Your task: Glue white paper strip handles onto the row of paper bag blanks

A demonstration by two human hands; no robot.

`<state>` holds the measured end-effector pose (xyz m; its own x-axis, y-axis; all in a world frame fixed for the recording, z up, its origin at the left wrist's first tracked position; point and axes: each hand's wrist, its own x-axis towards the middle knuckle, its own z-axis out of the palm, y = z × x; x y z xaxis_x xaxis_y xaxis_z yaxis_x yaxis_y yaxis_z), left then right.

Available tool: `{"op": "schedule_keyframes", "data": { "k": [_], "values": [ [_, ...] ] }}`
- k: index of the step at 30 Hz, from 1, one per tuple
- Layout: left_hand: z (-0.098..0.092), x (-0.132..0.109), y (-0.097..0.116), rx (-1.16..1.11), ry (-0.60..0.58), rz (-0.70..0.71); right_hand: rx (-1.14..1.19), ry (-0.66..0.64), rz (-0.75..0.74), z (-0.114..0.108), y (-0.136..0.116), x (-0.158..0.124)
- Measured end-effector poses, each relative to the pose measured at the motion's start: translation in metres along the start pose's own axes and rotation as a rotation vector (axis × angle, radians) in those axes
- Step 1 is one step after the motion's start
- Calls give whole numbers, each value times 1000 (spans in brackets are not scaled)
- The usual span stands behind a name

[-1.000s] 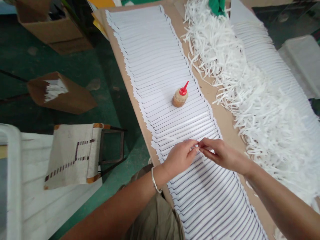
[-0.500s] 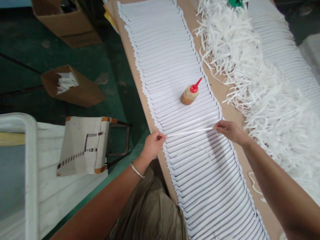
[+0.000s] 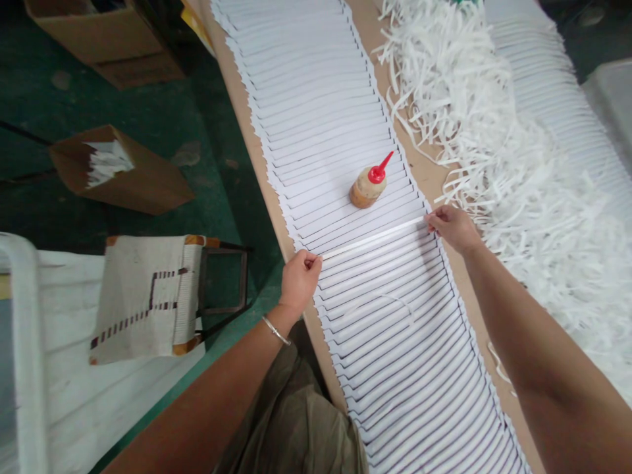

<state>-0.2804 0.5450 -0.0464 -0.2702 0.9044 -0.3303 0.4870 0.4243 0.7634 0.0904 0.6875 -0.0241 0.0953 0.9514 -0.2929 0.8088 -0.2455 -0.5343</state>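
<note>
A long white paper strip [image 3: 372,238] lies taut across a fanned, overlapping row of white paper sheets [image 3: 316,125]. My left hand [image 3: 300,280] pinches its near-left end at the row's left edge, and my right hand [image 3: 453,229] pinches the other end at the right edge. Just beyond the strip, a glue bottle [image 3: 368,187] with a red nozzle stands on the sheets. A thin metal bangle [image 3: 275,330] circles my left wrist. The row rests on a tan board [image 3: 447,276].
A heap of shredded white paper strips [image 3: 474,151] covers the board to the right, with another fanned row [image 3: 553,79] beyond it. On the green floor at left are a brown paper bag [image 3: 116,172], a cardboard box [image 3: 99,39] and a woven stool [image 3: 145,299].
My hands have moved apart from their close pinch near the middle of the row. The white strip now stretches straight between them, and the view has shifted slightly.
</note>
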Motion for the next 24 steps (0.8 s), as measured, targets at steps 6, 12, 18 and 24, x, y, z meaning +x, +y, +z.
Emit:
{"op": "schedule_keyframes", "data": {
  "k": [6, 12, 18, 24],
  "values": [
    [7, 1, -5, -21, 23, 36, -38, 69, 35, 4, -11, 2],
    [8, 2, -3, 46, 52, 27, -5, 152, 115, 14, -12, 7],
    [10, 2, -2, 71, 70, 20, -104, 170, 100, 21, -5, 13],
    [10, 1, 3, 84, 75, -10, -72, 218, 77, 26, 3, 17]
  ]
}}
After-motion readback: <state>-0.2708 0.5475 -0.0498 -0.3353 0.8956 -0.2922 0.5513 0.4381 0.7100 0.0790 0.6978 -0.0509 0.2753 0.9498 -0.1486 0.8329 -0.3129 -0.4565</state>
